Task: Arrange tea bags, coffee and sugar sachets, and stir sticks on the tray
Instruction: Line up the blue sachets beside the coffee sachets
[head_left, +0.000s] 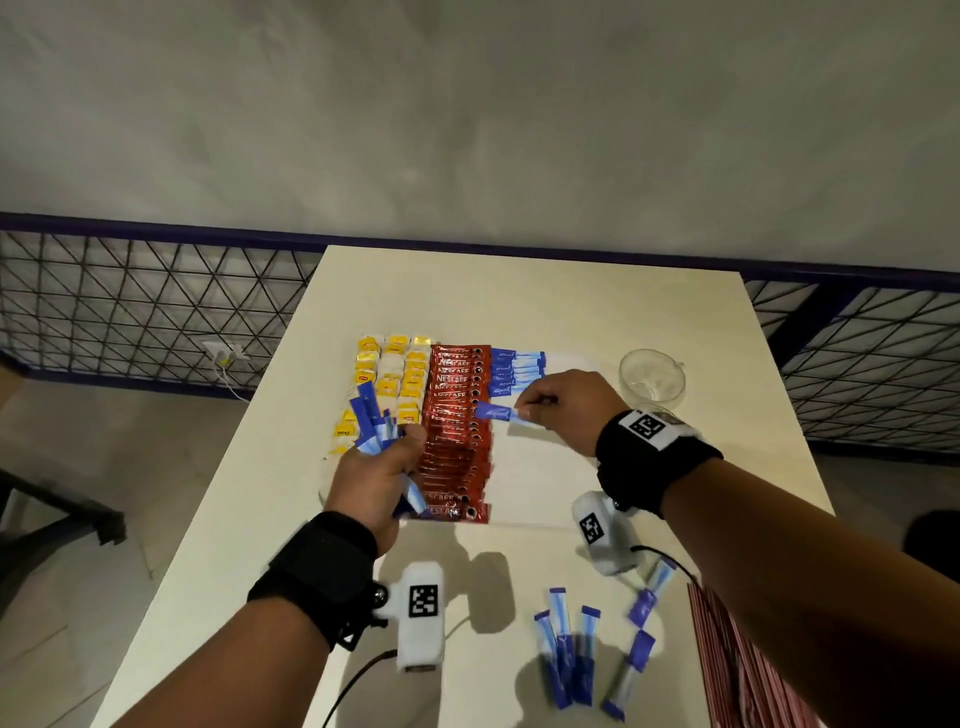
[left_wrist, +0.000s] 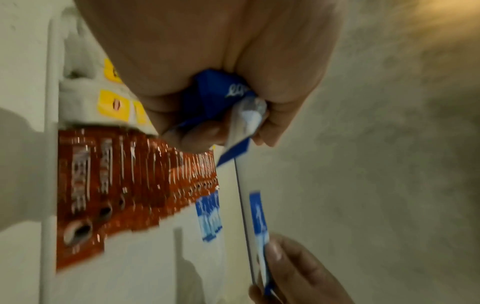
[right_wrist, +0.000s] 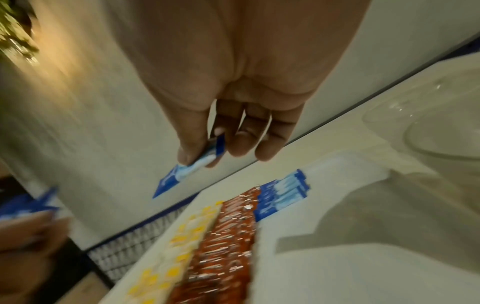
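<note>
A white tray (head_left: 540, 462) on the table holds yellow tea bags (head_left: 397, 376) on its left, a long row of red coffee sachets (head_left: 457, 431) down the middle, and several blue sugar sachets (head_left: 517, 366) at the far right. My left hand (head_left: 376, 478) grips a bunch of blue sugar sachets (head_left: 376, 421) above the tea bags. My right hand (head_left: 563, 408) pinches a single blue sugar sachet (head_left: 501, 413) by its pale end, just above the tray, below the laid sugar sachets. In the right wrist view the pinched sachet (right_wrist: 187, 172) hangs from thumb and forefinger.
A clear glass cup (head_left: 652, 382) stands right of the tray. Several loose blue sachets (head_left: 582, 649) lie on the cream table (head_left: 519, 296) near the front edge. A red striped bundle (head_left: 737, 670) lies at the front right. A mesh railing (head_left: 140, 312) runs behind the table.
</note>
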